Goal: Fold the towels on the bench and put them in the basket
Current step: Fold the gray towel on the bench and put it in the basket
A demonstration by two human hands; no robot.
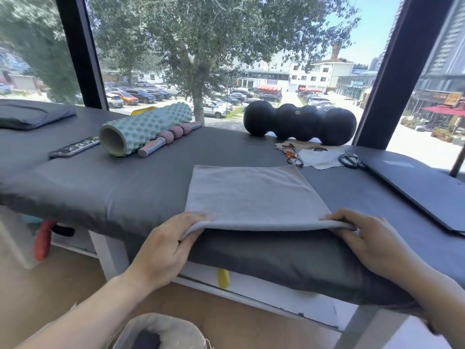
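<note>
Gripping the near edge of the grey towel (254,197), we have our left hand (163,250) on its near left corner and our right hand (372,243) on its near right corner, each with fingers curled round the hem and lifting it a little off the bench (100,187). The far part of the towel lies flat on the dark cover, straight ahead of both hands. Our fingertips are tucked under the cloth, so we cannot see how far they reach beneath it. Whether the towel is one layer or already doubled we cannot tell.

Below our left forearm sits the basket (161,331), cut off by the bottom edge; something dark lies inside it, too blurred to name.

Beyond the left hand, well apart from the towel, a teal foam roller (146,127) lies with a massage stick (171,137) touching its right side and a phone (74,147) just to its left. Beyond the right hand a black knobbed roller (299,123) rests by the window (226,59), with glasses (292,154) and a pale cloth (319,157) near the towel's far right corner. To the right of the right hand a dark laptop (412,182) lies closed, partly cut off, with scissors (348,159) at its far end. Far left, a folded dark cloth (32,114) runs out of view.
</note>
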